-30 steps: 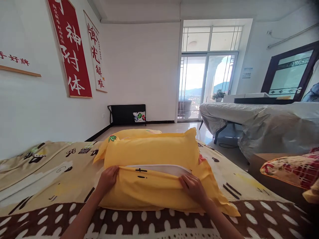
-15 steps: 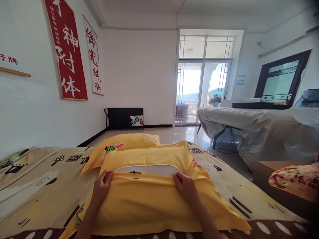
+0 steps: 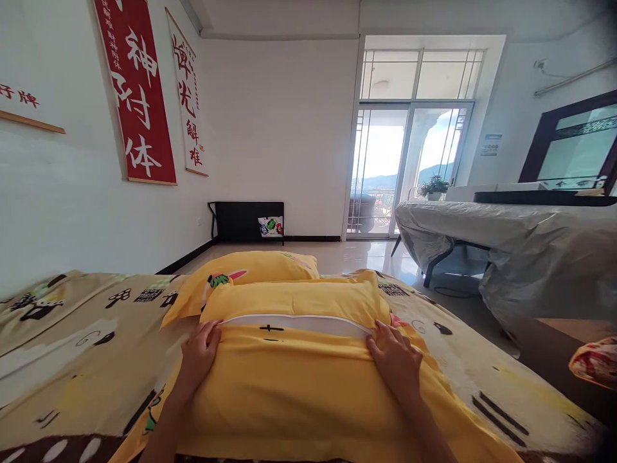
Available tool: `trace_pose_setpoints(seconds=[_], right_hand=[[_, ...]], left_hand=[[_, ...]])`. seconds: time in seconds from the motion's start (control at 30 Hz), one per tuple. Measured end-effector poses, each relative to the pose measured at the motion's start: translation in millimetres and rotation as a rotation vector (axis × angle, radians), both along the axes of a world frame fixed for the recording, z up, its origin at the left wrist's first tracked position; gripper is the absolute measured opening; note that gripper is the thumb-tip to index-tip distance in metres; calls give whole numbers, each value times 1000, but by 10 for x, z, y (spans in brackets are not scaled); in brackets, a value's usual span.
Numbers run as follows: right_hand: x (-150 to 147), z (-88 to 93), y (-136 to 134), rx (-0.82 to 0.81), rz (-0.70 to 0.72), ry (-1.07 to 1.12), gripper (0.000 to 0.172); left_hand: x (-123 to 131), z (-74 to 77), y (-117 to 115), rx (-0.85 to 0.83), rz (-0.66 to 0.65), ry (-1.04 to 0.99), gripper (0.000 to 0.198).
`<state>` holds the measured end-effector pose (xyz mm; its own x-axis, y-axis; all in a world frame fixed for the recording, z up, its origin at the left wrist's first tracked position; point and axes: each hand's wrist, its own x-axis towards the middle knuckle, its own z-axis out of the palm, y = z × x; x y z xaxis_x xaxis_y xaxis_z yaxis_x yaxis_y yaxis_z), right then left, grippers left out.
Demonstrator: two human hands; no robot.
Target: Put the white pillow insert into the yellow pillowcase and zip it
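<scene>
A yellow pillow (image 3: 299,386) lies on the bed in front of me, its pillowcase open along a slit where the white inner pillow (image 3: 294,323) shows. My left hand (image 3: 198,352) lies flat on the case at the slit's left end, fingers stretched out. My right hand (image 3: 396,357) rests flat at the slit's right end, fingers spread. Neither hand grips anything that I can see. A second yellow pillow (image 3: 250,270) with a carrot print lies just behind the first.
The bed has a beige patterned sheet (image 3: 87,334). To the right stands furniture under a plastic cover (image 3: 520,244). A red patterned bundle (image 3: 595,360) shows at the right edge. Red and white banners (image 3: 139,96) hang on the left wall; a glass balcony door (image 3: 409,167) is far ahead.
Both hands have slid apart along the slit toward its ends and now lie flatter. The pillow sits lower and closer, and my view has shifted slightly.
</scene>
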<state>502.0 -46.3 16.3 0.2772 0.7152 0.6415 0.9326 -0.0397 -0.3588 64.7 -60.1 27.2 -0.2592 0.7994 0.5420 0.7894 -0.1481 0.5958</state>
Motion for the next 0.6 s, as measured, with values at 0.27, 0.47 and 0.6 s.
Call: trace_pose_setpoints(seconds=[0.27, 0.47, 0.6], right_hand=[[21, -45, 28, 106, 5, -82, 33], [65, -6, -15, 301, 43, -22, 23], [45, 190, -142, 510, 67, 161, 15]], left_hand=[[53, 39, 8, 150, 4, -39, 34], [221, 256, -158, 212, 3, -318, 33], [457, 525, -459, 241, 14, -600, 31]])
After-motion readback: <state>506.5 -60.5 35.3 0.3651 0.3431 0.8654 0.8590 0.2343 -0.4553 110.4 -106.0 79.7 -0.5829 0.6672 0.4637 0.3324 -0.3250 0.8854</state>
